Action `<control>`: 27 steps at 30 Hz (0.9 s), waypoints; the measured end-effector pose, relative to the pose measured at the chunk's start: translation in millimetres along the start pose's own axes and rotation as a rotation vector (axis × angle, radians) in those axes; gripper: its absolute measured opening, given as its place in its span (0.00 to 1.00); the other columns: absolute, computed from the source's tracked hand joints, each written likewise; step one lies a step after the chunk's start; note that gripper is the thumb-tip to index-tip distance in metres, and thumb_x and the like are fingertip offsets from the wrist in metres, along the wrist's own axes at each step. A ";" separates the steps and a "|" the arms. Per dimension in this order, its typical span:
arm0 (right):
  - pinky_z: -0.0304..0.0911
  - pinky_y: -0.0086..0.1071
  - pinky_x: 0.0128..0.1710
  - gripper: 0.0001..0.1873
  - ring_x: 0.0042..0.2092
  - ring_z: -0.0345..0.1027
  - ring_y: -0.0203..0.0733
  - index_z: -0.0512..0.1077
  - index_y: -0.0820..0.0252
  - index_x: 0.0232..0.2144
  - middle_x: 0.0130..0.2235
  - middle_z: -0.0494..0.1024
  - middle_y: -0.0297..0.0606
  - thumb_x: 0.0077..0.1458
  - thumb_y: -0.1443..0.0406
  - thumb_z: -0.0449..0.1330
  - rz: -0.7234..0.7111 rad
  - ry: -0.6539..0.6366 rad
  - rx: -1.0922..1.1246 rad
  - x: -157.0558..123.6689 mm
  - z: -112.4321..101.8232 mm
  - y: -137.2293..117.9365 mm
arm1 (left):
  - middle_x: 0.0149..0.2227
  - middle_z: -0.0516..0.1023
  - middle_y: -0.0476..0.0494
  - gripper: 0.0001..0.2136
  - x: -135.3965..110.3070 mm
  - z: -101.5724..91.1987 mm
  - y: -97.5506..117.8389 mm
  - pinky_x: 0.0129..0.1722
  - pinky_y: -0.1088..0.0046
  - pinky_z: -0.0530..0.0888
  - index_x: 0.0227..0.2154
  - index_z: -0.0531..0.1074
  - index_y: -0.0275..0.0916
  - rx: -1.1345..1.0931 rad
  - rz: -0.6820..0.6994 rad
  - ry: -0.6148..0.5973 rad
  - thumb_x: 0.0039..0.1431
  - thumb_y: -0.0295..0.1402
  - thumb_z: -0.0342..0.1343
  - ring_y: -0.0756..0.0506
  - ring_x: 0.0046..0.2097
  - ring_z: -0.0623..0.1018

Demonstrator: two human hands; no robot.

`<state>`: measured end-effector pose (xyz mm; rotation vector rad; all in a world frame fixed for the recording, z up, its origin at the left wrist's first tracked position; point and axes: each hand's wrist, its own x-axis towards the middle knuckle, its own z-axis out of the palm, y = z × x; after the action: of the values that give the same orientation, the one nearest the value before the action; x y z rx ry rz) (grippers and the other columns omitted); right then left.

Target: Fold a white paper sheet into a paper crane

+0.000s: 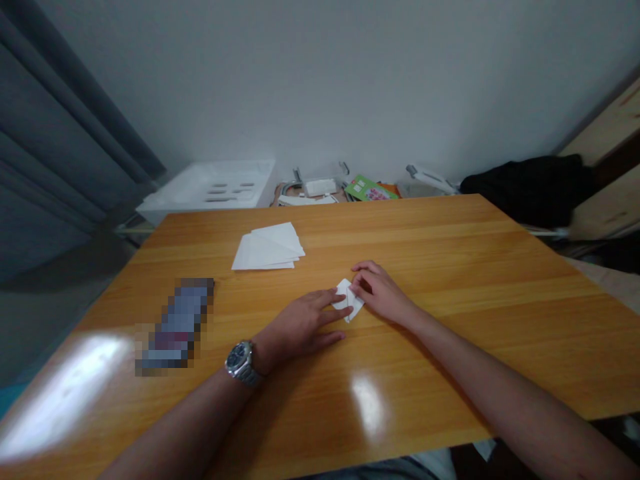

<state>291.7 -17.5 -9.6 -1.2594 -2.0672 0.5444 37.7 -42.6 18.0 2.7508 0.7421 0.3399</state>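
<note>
Head cam: left hand [310, 320] spread, fingertips flat on paper [355, 303]; right hand [384, 292] curled, fingertips pinching paper's edge nearest it. Tip: press firmly with left so paper won't slide, square edges up before pressing flat imo.

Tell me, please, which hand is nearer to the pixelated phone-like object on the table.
Left. The left hand lies to the right of the phone-like object, partly over the folded paper; the right hand is farther right, at the paper's right side.
</note>
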 end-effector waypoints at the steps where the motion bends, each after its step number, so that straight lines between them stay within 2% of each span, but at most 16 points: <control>1: 0.62 0.47 0.57 0.07 0.55 0.66 0.49 0.70 0.57 0.31 0.51 0.71 0.46 0.63 0.65 0.60 -0.002 0.003 -0.004 0.0 0.2 0.0 | 0.66 0.66 0.38 0.22 -0.1 -0.4 0.3 0.64 0.54 0.68 0.63 0.68 0.47 0.000 0.002 0.001 0.69 0.45 0.52 0.36 0.66 0.68; 7: 0.63 0.47 0.57 0.06 0.54 0.67 0.50 0.70 0.57 0.31 0.49 0.71 0.45 0.61 0.64 0.62 0.003 0.022 -0.010 -0.5 3.9 4.2 | 0.66 0.66 0.38 0.22 0.6 -5.3 4.0 0.64 0.54 0.68 0.62 0.68 0.46 -0.005 0.000 -0.012 0.69 0.46 0.51 0.36 0.66 0.68; 17: 0.63 0.47 0.56 0.07 0.53 0.67 0.50 0.70 0.57 0.30 0.49 0.72 0.45 0.60 0.64 0.62 -0.004 0.047 -0.031 0.6 3.8 2.7 | 0.65 0.69 0.40 0.27 2.6 -8.7 3.3 0.65 0.51 0.66 0.63 0.67 0.45 -0.102 0.064 0.012 0.64 0.49 0.57 0.35 0.67 0.66; 27: 0.64 0.47 0.55 0.06 0.52 0.68 0.49 0.70 0.57 0.30 0.48 0.72 0.45 0.60 0.64 0.62 -0.014 0.059 -0.052 0.8 6.0 4.1 | 0.67 0.66 0.42 0.21 0.9 -12.3 -0.3 0.66 0.52 0.65 0.59 0.71 0.47 -0.107 0.101 -0.011 0.64 0.44 0.57 0.35 0.67 0.66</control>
<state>289.7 -15.0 -16.2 -1.2744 -2.0517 0.4447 34.8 -39.5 29.5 2.6919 0.5658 0.3736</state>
